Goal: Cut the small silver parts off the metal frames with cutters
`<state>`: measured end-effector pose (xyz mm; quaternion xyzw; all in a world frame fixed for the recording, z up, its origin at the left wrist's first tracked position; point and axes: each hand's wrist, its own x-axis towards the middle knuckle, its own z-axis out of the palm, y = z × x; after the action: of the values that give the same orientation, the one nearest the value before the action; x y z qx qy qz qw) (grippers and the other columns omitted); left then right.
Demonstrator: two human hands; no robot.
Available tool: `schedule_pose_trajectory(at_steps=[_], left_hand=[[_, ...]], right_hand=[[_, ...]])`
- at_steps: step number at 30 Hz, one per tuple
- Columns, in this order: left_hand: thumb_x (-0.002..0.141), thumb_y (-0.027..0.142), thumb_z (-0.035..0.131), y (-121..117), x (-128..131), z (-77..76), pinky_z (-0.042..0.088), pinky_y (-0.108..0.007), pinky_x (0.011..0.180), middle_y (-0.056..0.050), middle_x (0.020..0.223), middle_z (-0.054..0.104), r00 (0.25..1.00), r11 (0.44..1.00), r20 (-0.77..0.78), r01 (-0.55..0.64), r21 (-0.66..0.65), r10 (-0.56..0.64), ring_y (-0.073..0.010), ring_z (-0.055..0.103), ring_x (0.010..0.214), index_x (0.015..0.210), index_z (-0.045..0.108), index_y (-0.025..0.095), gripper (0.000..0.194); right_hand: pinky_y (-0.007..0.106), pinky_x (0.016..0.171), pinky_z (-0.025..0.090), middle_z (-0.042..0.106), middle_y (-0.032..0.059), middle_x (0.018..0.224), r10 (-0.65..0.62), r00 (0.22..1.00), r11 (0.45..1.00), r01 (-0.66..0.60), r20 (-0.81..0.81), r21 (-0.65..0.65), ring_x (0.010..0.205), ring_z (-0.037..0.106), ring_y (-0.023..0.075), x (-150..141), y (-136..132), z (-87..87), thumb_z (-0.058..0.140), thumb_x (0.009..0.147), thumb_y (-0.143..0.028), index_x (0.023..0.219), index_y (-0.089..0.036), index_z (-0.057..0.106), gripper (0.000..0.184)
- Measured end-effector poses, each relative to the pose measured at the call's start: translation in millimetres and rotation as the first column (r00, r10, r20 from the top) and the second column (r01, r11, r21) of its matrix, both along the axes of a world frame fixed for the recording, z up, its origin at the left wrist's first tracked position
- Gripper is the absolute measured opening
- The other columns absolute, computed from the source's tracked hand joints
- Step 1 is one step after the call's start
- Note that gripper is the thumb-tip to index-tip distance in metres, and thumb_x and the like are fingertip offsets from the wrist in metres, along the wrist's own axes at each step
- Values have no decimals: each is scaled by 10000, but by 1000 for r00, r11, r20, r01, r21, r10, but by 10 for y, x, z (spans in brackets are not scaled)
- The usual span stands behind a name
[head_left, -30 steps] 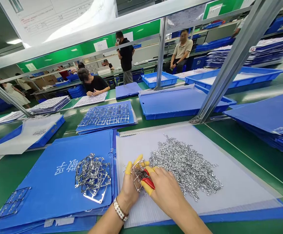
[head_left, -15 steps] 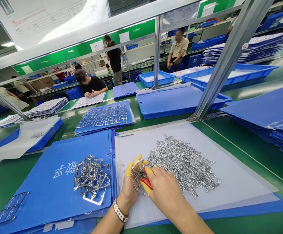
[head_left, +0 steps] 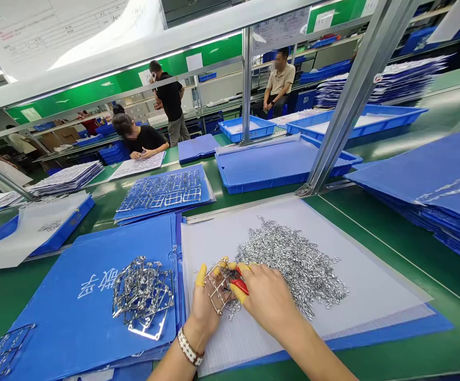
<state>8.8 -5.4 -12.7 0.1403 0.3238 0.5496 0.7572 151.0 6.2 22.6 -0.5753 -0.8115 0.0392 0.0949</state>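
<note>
My left hand (head_left: 204, 312), with yellow finger cots, holds a cut piece of silver metal frame (head_left: 216, 291) upright over the plastic sheet. My right hand (head_left: 267, 296) grips red-handled side cutters (head_left: 241, 287), and their jaws are hidden among the frame's bars and my fingers. Just beyond my right hand lies a heap of small silver metal pieces (head_left: 289, 264) on a translucent corrugated plastic sheet (head_left: 373, 280). To the left of my left hand, a tangle of metal frames (head_left: 143, 296) rests on a blue folder (head_left: 51, 301).
A stack of metal frames (head_left: 162, 190) lies on blue folders beyond the sheet. Blue trays (head_left: 277, 164) and an aluminium post (head_left: 333, 127) stand further on. A seated co-worker (head_left: 140, 138) handles paper across the green bench, and other people stand and sit behind.
The whole scene has slid left and slightly up in the view. My hands still hold the frame and cutters, with the frame turned slightly.
</note>
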Motion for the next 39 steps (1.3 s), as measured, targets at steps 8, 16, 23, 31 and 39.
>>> schedule_pose_trajectory(at_steps=[8, 16, 23, 31, 39], left_hand=[[866, 523, 456, -1, 5, -58, 421, -358, 909, -110, 1187, 642, 992, 999, -121, -30, 31, 34, -272, 542, 1136, 1169, 640, 172, 499], [863, 572, 419, 20, -38, 33, 485, -383, 787, -152, 1235, 603, 999, 1000, 41, -23, -8, 23, -289, 582, 1060, 1173, 613, 130, 574], [864, 562, 423, 24, -59, 55, 494, -386, 738, -158, 1276, 569, 994, 999, 98, -39, -24, 41, -315, 570, 1083, 1171, 599, 125, 563], [865, 563, 421, 3, -9, 27, 480, -374, 811, -151, 1256, 590, 996, 996, 1, -91, -3, 91, -281, 582, 1069, 1172, 613, 130, 564], [850, 575, 437, 11, -14, 41, 486, -352, 824, -137, 1246, 602, 985, 987, -54, -160, 18, 161, -279, 565, 1116, 1159, 629, 150, 559]], right_hand=[[356, 699, 392, 656, 86, 871, 5, 999, 1000, -7, 52, 29, 830, 613, 254, -37, 4, 31, 567, 846, -298, 963, -189, 632, 172], [368, 721, 353, 656, 81, 912, -11, 999, 997, 8, 50, 73, 877, 570, 262, 55, -83, -6, 579, 835, -335, 1040, -204, 598, 244], [385, 722, 339, 655, 88, 900, -12, 998, 1000, 11, 56, 4, 879, 569, 284, 39, -131, -68, 548, 848, -307, 966, -190, 604, 176], [393, 719, 366, 654, 111, 894, 0, 997, 1000, 1, 74, -19, 873, 591, 292, -22, -116, -46, 564, 842, -304, 963, -163, 628, 196], [368, 695, 379, 661, 108, 875, 0, 996, 999, 4, 92, -45, 841, 605, 272, -26, -126, -27, 571, 836, -290, 974, -161, 632, 198]])
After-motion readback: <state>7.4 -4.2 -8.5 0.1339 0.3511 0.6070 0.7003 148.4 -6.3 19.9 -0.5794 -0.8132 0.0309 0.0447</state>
